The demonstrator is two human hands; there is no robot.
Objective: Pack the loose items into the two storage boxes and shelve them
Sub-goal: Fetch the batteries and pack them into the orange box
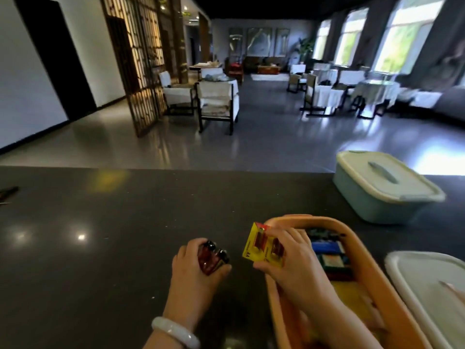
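Presently right hand (289, 260) pinches battery pack (256, 244) (yellow card) beside orange box (281, 298); left hand (193, 263) grips dark red item (212, 258).

Glossy stone, matt plastic, printed card

The dark table (100, 235) is polished and mirrors lights. The orange box (276, 306) and pale green box (372, 207) look like smooth matt plastic; the yellow battery pack (251, 244) is shiny card; the bracelet (173, 332) is milky, smooth.

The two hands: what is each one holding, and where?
Left hand wraps a small dark red item around its body. Right hand pinches the yellow battery pack at its right side.
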